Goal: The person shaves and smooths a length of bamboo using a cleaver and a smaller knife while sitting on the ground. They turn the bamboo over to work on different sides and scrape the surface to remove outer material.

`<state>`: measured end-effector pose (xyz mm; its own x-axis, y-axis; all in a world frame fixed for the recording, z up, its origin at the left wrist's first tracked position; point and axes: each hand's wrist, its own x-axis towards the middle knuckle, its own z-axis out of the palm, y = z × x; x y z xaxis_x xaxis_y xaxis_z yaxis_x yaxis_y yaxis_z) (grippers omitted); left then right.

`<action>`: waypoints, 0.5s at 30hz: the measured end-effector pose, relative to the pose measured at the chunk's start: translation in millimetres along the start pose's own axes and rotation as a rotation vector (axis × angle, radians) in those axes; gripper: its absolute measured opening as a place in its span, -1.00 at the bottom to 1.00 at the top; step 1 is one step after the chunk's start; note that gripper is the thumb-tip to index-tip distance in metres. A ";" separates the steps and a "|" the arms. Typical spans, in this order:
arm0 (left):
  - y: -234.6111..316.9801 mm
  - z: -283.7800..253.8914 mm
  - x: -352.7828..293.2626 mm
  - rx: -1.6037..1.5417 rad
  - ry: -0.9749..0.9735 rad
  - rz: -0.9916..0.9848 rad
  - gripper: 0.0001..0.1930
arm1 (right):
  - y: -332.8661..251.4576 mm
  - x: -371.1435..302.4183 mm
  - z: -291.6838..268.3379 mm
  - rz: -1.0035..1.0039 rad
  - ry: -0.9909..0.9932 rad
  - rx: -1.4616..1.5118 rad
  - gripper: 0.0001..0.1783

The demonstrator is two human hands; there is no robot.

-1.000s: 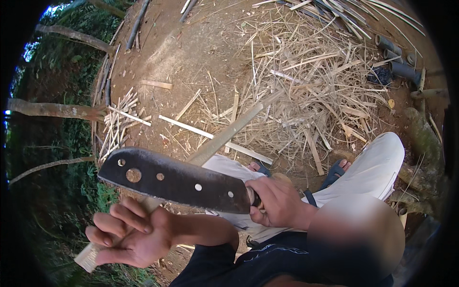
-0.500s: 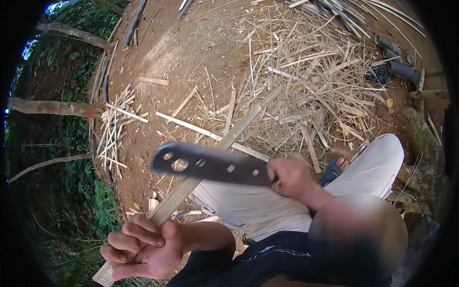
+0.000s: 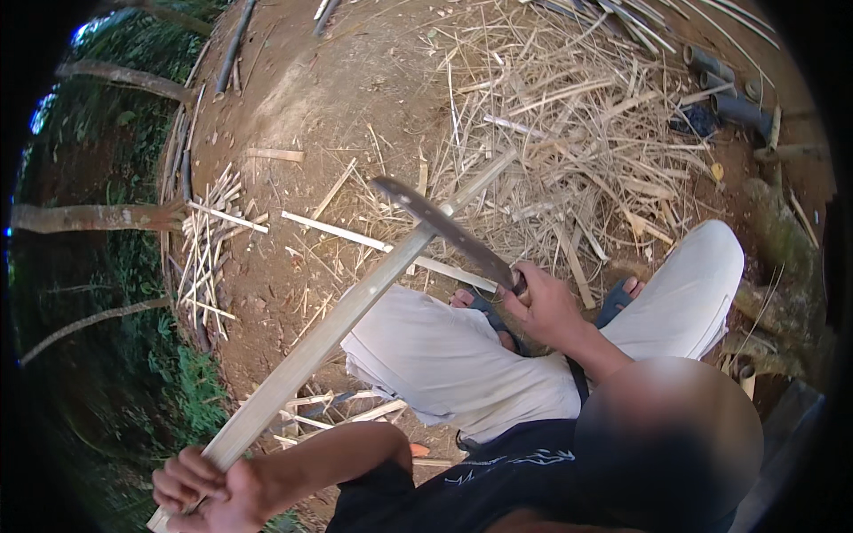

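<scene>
My left hand point(image 3: 209, 493), low at the left, is closed round the lower end of a long pale strip of split bamboo point(image 3: 329, 333). The strip slants up and to the right across my left knee. In my right hand point(image 3: 549, 306), over my lap, is the handle of a machete point(image 3: 449, 233) with a dark blade and holes along it. The blade crosses the upper part of the strip and seems to touch it, its tip pointing up and left. Light trousers point(image 3: 471, 377) cover my bent legs.
A wide heap of shavings and thin strips point(image 3: 569, 133) lies ahead. A smaller stack of split sticks point(image 3: 209, 244) is at the left, near tree trunks point(image 3: 98, 218). Dark tubes point(image 3: 742, 114) lie far right. Another pale strip point(image 3: 338, 233) rests on the dirt.
My left hand has moved down and left with the strip, its fingers now closed tighter. The machete has gone up and right, its blade turned from broad side to a narrower view.
</scene>
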<state>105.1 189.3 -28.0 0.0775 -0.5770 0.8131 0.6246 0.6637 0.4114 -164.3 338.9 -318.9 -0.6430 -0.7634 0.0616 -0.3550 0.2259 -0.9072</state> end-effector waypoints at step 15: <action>-23.0 22.7 -5.8 -0.225 -0.346 -0.210 -0.66 | 59.4 2.1 18.8 0.034 -0.100 -0.224 -0.70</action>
<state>72.6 188.2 -32.8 -0.3086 -0.4700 0.8270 0.7554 0.4073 0.5134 -174.0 339.3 -380.5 -0.5908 -0.8066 -0.0189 -0.4828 0.3723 -0.7927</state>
